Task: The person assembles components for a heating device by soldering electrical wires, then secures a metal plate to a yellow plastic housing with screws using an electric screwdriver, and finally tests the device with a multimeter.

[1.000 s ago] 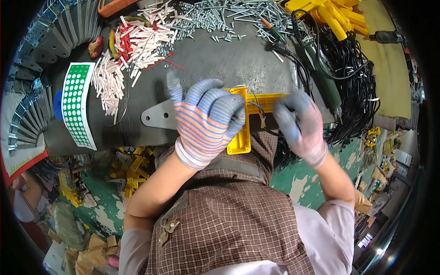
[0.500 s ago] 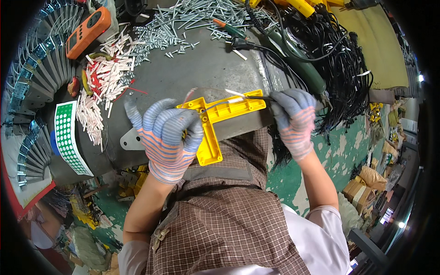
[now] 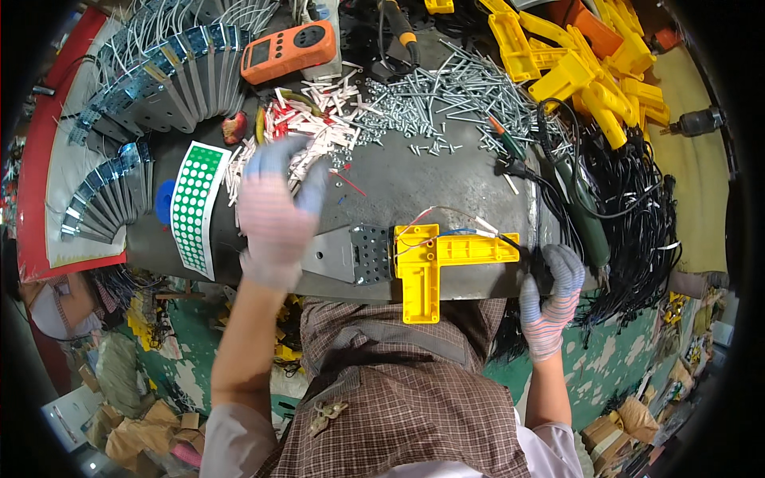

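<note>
Yellow bracket [image 3: 434,259] lies wired between the hands, untouched; left hand [image 3: 275,211] spread empty over white tubes [image 3: 319,131], right hand [image 3: 550,299] loosely curled at the bench edge, empty.

The L-shaped plastic part [image 3: 434,259] lies at the near edge of the tabletop [image 3: 414,187], touching the perforated metal bracket [image 3: 347,253] on its left. The screw pile [image 3: 446,99] lies behind it, the plastic plugs [image 3: 307,127] left of the screws, and the cable bundle [image 3: 629,215] at the right
</note>
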The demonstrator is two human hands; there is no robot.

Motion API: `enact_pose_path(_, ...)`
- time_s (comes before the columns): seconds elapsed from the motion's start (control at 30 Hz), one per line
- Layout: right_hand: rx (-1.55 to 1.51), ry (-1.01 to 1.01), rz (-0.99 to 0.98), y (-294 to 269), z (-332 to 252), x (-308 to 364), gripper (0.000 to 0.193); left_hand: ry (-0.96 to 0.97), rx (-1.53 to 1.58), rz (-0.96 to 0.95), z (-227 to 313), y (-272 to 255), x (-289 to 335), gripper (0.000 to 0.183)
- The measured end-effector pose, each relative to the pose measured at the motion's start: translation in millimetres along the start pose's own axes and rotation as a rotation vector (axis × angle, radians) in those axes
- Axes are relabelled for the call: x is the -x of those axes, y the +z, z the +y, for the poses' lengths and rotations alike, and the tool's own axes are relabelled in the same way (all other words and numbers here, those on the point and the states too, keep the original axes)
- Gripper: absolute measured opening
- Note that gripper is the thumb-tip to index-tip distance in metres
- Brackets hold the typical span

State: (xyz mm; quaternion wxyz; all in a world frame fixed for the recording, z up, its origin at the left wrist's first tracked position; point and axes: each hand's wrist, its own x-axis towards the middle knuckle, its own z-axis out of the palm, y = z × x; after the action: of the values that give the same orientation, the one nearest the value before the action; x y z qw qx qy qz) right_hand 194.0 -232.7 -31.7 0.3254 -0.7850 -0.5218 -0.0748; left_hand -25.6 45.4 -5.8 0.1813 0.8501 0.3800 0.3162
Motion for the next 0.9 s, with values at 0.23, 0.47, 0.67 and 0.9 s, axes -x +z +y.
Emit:
enact_pose_path(0.23,-0.145,-0.093,0.053,0.8,-13.0,-75.7,0.03,0.093,-0.298,-0.167,-36.3,17.4,-47.2,0.018)
enact_pose_path(0.47,0.219,-0.182,-0.183,87.8,-36.3,-226.2,0.067,-0.292,0.572,-0.151,18.7,-14.4,18.4,0.01)
enact_pose_path(0.67,0.32,-0.401,-0.162,155.4,-51.5,-281.2,0.056,0.154,0.152,-0.012,34.6,-21.6,48.3,0.016)
enact_pose_path(0.9,-0.721,0.053,-0.027,47.3,-67.4,-227.7,0.026,-0.008,0.344,0.008,37.0,-18.3,71.1,0.015)
